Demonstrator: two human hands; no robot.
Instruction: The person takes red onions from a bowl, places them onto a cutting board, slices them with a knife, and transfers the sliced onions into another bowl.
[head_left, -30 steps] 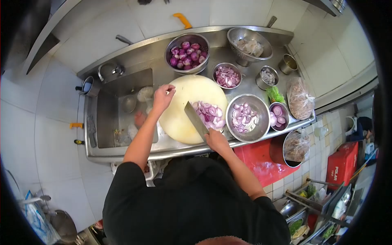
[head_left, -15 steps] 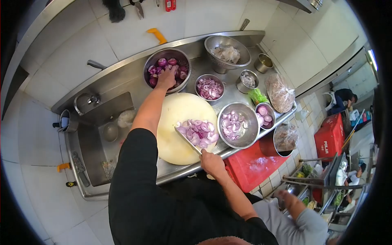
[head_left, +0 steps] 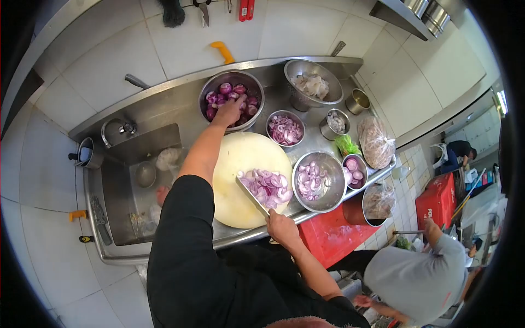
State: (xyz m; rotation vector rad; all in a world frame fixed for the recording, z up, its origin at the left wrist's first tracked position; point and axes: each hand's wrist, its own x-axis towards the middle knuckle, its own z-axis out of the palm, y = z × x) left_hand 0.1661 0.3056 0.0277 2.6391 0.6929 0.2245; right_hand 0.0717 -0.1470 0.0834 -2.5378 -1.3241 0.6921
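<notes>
My left hand (head_left: pixel 228 112) reaches into a steel bowl (head_left: pixel 203 98) of peeled red onions (head_left: pixel 226 88); its fingertips are lost among them, so I cannot see a grip. My right hand (head_left: pixel 283 228) is closed round the handle of a kitchen knife (head_left: pixel 251 195). The blade lies along the near left side of a pile of sliced red onion (head_left: pixel 266 187) on a round, pale chopping board (head_left: pixel 240 153). Right of the board, a wide steel bowl (head_left: pixel 334 192) holds more slices. Behind that, a smaller bowl (head_left: pixel 285 129) is full of sliced onion.
A sink (head_left: pixel 123 188) lies left of the board. At the back right stand a colander (head_left: pixel 294 98) with pale pieces, small steel pots (head_left: pixel 357 101), green leaves (head_left: pixel 346 145) and a filled plastic bag (head_left: pixel 376 142). A person in a grey shirt (head_left: pixel 418 273) is close on my right.
My view has shifted slightly. The left hand stays in the onion bowl with its fingers less spread, and the right keeps the knife by the slices. The person in grey has come further into view.
</notes>
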